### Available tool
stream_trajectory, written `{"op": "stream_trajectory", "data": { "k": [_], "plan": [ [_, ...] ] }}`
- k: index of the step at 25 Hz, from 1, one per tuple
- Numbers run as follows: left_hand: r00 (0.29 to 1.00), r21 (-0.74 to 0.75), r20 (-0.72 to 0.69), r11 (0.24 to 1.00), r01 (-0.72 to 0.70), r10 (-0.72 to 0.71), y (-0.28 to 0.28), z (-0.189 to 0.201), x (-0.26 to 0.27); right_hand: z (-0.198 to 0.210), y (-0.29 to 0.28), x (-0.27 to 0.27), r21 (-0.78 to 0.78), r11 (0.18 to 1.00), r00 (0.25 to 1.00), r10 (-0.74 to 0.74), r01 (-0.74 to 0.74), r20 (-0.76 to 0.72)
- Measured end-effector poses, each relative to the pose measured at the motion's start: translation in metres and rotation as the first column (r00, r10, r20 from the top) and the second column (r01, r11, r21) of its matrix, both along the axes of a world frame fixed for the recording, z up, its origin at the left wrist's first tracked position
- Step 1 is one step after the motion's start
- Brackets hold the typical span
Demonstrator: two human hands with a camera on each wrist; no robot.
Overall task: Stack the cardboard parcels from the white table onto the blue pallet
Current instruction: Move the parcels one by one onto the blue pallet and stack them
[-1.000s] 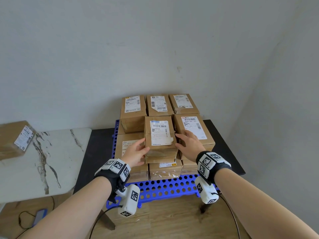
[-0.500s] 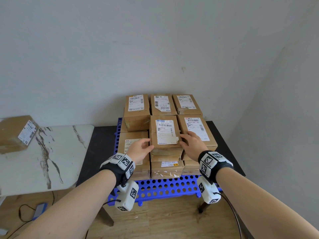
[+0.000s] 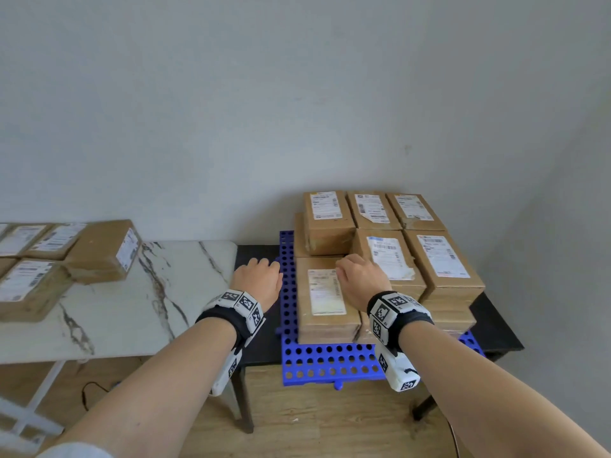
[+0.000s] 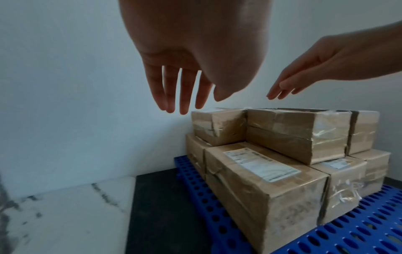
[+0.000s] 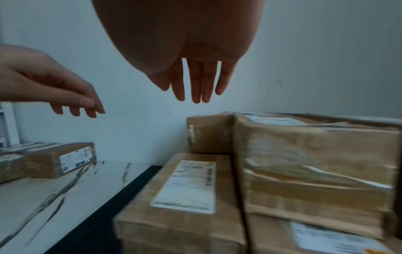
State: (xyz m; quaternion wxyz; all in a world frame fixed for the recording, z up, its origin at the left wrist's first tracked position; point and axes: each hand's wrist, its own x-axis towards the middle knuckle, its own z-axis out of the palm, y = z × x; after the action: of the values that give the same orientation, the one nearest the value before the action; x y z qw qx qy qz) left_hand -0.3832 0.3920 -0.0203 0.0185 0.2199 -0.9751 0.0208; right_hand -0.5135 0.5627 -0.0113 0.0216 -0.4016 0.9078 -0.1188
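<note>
Several taped cardboard parcels stand stacked on the blue pallet [image 3: 324, 361], among them the upper middle parcel [image 3: 388, 259] and a lower front-left parcel [image 3: 325, 300]. More parcels [image 3: 102, 251] lie on the white marble table [image 3: 132, 309] at the left. My left hand [image 3: 259, 279] hovers empty over the pallet's left edge, fingers straight [image 4: 182, 96]. My right hand [image 3: 360, 280] hovers empty above the front-left parcel, fingers relaxed [image 5: 195, 86]. Neither hand touches a parcel.
The pallet rests on a black table [image 3: 496, 328] in the room's corner, with grey walls behind and to the right. The marble table butts against the black one. A wooden floor [image 3: 314, 421] and a dark cable [image 3: 87, 391] lie below.
Both hands have let go of the upper middle parcel and moved left. The view has swung left, bringing more parcels on the white table into sight.
</note>
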Motion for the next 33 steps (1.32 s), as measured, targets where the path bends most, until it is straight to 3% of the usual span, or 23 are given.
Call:
{"op": "stream_trajectory", "data": {
  "k": [10,15,20,26,33],
  "plan": [
    [0.981,0.029,0.071,0.983,-0.182,0.180,-0.127,-0.014,0.148,-0.023,-0.174,0.135,0.146,0.972,0.979,0.193,-0.182,-0.064],
    [0.952,0.026,0.111,0.957,-0.290,0.286,-0.209,-0.027,0.195,-0.038,-0.264,0.170,0.139,0.935,0.940,0.336,-0.326,-0.060],
    [0.910,0.051,0.169,0.919,-0.392,0.378,-0.299,-0.044,0.208,-0.053,-0.368,0.173,0.134,0.903,0.906,0.419,-0.409,-0.058],
    [0.885,0.120,0.186,0.885,-0.451,0.426,-0.398,-0.062,0.206,-0.084,-0.473,0.165,0.168,0.897,0.912,0.409,-0.409,0.036],
    [0.887,0.322,0.193,0.827,-0.462,0.420,-0.492,-0.098,0.206,-0.117,-0.553,0.164,0.137,0.922,0.896,0.304,-0.363,0.325]
  ]
}}
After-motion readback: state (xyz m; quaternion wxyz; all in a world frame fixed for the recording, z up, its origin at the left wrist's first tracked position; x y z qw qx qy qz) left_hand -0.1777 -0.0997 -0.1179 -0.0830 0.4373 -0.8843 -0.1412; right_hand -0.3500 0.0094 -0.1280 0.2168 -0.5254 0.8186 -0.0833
